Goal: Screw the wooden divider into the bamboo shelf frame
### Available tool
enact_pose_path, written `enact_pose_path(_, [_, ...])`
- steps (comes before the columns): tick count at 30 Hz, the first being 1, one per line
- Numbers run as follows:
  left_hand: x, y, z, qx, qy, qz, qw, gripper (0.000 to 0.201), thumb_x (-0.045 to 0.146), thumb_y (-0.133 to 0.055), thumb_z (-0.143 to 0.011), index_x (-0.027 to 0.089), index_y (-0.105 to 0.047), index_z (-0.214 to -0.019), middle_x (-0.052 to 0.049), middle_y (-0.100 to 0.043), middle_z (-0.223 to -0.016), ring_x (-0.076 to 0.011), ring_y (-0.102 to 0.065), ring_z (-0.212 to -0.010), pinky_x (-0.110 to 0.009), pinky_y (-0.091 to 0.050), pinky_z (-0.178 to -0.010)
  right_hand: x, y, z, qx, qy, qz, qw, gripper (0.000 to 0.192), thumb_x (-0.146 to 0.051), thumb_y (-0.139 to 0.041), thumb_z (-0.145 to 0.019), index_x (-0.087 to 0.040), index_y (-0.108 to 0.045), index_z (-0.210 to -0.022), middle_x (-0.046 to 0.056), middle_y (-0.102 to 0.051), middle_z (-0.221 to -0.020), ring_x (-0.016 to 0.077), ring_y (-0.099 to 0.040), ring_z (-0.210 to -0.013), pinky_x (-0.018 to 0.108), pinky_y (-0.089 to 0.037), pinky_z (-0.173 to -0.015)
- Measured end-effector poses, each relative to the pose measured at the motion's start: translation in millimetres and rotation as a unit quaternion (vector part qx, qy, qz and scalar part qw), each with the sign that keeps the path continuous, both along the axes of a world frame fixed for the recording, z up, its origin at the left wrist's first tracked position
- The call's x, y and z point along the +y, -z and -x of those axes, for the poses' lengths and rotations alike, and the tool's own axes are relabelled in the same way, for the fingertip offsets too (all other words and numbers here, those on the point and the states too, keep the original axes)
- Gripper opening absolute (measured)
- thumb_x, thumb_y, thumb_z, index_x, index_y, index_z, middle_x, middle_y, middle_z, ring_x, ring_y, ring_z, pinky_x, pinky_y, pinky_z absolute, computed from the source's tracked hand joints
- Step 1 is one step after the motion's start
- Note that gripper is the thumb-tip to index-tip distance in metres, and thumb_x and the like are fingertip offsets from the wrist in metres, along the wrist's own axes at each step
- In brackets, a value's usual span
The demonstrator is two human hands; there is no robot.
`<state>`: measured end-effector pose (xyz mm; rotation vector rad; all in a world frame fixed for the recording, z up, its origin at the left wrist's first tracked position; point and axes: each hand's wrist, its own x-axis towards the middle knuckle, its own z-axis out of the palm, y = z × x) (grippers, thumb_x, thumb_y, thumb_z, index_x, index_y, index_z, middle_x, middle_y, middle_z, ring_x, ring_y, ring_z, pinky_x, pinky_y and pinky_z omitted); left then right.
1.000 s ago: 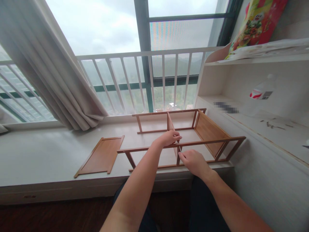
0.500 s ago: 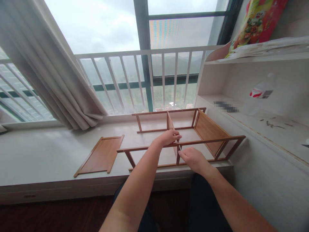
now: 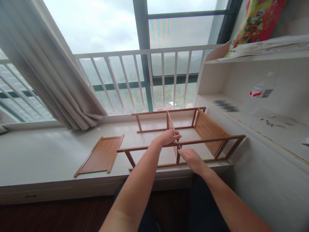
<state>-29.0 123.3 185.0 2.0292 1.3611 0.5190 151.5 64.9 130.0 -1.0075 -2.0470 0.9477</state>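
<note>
A brown wooden shelf frame [image 3: 205, 140] lies on its side on the white window ledge. Its middle shelf board [image 3: 171, 121] stands between the two side rails, and another board [image 3: 210, 129] closes the right end. My left hand [image 3: 167, 137] is closed over the middle board where it meets the near rail. Just below that joint, my right hand [image 3: 191, 158] pinches a thin, pale metal tool [image 3: 180, 147] against the near side of the frame; its exact kind is too small to tell. A loose wooden panel [image 3: 102, 154] lies flat to the left.
A grey curtain [image 3: 55, 71] hangs at the left before a white railing [image 3: 135, 69] and the window. On the right-hand shelving are a plastic bottle [image 3: 262, 88], several small metal pieces [image 3: 274, 124] and a colourful bag [image 3: 258, 24]. The ledge [image 3: 43, 154] ends above a dark floor.
My right hand has turned very slightly at the joint, with the thin metal tool still in its fingers. My left hand and the shelf frame stay in place.
</note>
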Motion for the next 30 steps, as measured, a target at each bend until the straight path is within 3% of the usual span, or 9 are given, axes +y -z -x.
enact_pose_path(4, [0, 0.2, 0, -0.001, 0.002, -0.002, 1.000, 0.042, 0.056, -0.049, -0.087, 0.018, -0.063, -0.076, -0.001, -0.057, -0.065, -0.0130, -0.049, -0.057, -0.027, -0.037, -0.054, -3, 17.6, 6, 0.097, 0.018, 0.096, 0.990, 0.053, -0.053, -0.042, -0.094, -0.023, -0.033, -0.051, -0.003, -0.031, -0.048, 0.0125, -0.027, -0.049, 0.029, -0.020, -0.049])
enact_pose_path(8, [-1, 0.2, 1, -0.004, 0.009, -0.004, 1.000, 0.044, 0.058, -0.049, -0.087, 0.018, -0.063, -0.076, -0.001, -0.057, -0.064, -0.0127, -0.048, -0.056, -0.027, -0.036, -0.054, -8, 36.1, 20, 0.244, 0.010, 0.181, 0.953, 0.053, -0.057, -0.047, -0.090, -0.023, -0.031, -0.052, -0.006, -0.027, -0.047, 0.0100, -0.023, -0.045, 0.028, -0.018, -0.045])
enact_pose_path(11, [0, 0.9, 1, -0.010, 0.010, -0.005, 1.000, 0.045, 0.059, -0.049, -0.086, 0.018, -0.063, -0.075, 0.000, -0.056, -0.062, -0.0127, -0.048, -0.056, -0.027, -0.036, -0.053, -17, 39.8, 34, 0.387, -0.016, 0.235, 0.891, 0.053, -0.054, -0.051, -0.089, -0.024, -0.027, -0.052, -0.008, -0.022, -0.047, 0.0088, -0.019, -0.043, 0.026, -0.014, -0.043])
enact_pose_path(15, [0, 2.1, 0, -0.009, -0.001, -0.003, 1.000, 0.046, 0.060, -0.049, -0.085, 0.018, -0.063, -0.075, 0.000, -0.055, -0.062, -0.0128, -0.048, -0.056, -0.027, -0.036, -0.054, -32, 30.8, 52, 0.522, -0.051, 0.307, 0.794, 0.050, -0.047, -0.051, -0.091, -0.023, -0.025, -0.055, -0.007, -0.019, -0.051, 0.0103, -0.021, -0.047, 0.023, -0.016, -0.041])
enact_pose_path(23, [1, 3.6, 2, -0.017, 0.008, -0.005, 1.000, 0.047, 0.062, -0.049, -0.085, 0.018, -0.063, -0.075, 0.000, -0.057, -0.064, -0.0124, -0.048, -0.056, -0.027, -0.036, -0.054, -47, 16.8, 65, 0.631, -0.063, 0.351, 0.690, 0.049, -0.045, -0.046, -0.096, -0.023, -0.021, -0.061, -0.004, -0.016, -0.059, 0.0147, -0.019, -0.054, 0.023, -0.018, -0.039])
enact_pose_path(27, [1, 4.4, 2, -0.018, 0.005, -0.005, 1.000, 0.050, 0.065, -0.049, -0.084, 0.018, -0.063, -0.076, -0.001, -0.057, -0.065, -0.0125, -0.048, -0.056, -0.027, -0.037, -0.055, -51, 14.0, 64, 0.647, -0.079, 0.363, 0.666, 0.046, -0.045, -0.045, -0.098, -0.023, -0.026, -0.062, -0.004, -0.019, -0.061, 0.0152, -0.019, -0.055, 0.023, -0.018, -0.039])
enact_pose_path(30, [1, 4.8, 2, -0.026, 0.009, -0.003, 1.000, 0.051, 0.066, -0.049, -0.083, 0.018, -0.063, -0.076, -0.001, -0.058, -0.065, -0.0125, -0.049, -0.056, -0.027, -0.037, -0.054, -53, 11.9, 61, 0.645, -0.093, 0.369, 0.663, 0.043, -0.046, -0.043, -0.099, -0.023, -0.030, -0.064, -0.003, -0.022, -0.063, 0.0151, -0.022, -0.056, 0.022, -0.018, -0.039])
